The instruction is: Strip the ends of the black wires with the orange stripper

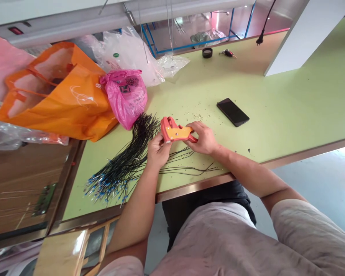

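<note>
A red and orange wire stripper point(176, 133) is held above the table between both hands. My right hand point(202, 137) is wrapped round its handles on the right. My left hand point(158, 150) is closed at its head, thumb and fingers against the lower left side; whether a wire is also pinched there is hidden. Beside and behind my left hand lies a big bundle of thin black wires point(126, 153) with blue and metallic ends toward the front left. A few loose black wires point(186, 168) stretch over the table below the stripper.
An orange bag point(60, 99), a knotted pink plastic bag point(126, 97) and clear plastic bags point(126, 53) crowd the left. A black phone point(232, 112) lies to the right. Farther back are a black ring point(207, 53), small keys point(228, 53) and a white upright panel point(304, 38).
</note>
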A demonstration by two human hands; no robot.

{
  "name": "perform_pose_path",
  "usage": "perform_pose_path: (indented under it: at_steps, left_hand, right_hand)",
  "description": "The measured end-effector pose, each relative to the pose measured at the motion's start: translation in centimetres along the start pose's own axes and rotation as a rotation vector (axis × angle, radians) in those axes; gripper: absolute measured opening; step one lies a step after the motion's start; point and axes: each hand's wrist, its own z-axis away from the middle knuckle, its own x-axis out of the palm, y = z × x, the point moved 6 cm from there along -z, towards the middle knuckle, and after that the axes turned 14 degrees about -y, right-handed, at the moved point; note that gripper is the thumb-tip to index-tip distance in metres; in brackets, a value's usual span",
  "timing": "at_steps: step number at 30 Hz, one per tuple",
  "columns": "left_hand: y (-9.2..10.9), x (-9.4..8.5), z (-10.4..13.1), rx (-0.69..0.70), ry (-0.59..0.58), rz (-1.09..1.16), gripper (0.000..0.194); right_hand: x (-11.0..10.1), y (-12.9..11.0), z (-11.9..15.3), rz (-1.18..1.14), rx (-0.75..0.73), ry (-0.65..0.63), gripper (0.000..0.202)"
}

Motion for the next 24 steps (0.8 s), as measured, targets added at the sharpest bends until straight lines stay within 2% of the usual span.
perform_pose_path:
  at_steps: [4, 9, 14, 20, 24]
  left_hand:
    - [0.4, 0.1, 0.0, -0.057, -0.003, 0.117, 0.046]
    - [0.9, 0.0, 0.0, -0.059, 0.020, 0.058, 0.046]
    - [1.3, 0.1, -0.1, -0.041, 0.005, 0.045, 0.037]
    - [0.3, 0.0, -0.2, -0.031, 0.014, 0.066, 0.023]
    - [-0.5, -0.2, -0.1, -0.042, 0.011, 0.043, 0.023]
  right_hand:
    - [-0.7, 1.1, 0.0, -0.072, 0.028, 0.070, 0.036]
    - [-0.7, 1.6, -0.1, -0.076, 0.049, 0.047, 0.038]
    - [-0.6, 1.6, -0.2, -0.101, 0.050, 0.018, 0.038]
    - [-0.2, 0.2, -0.1, -0.005, -0.011, -0.085, 0.040]
    - [0.0, -0.3, 0.0, 0.026, -0.018, -0.099, 0.039]
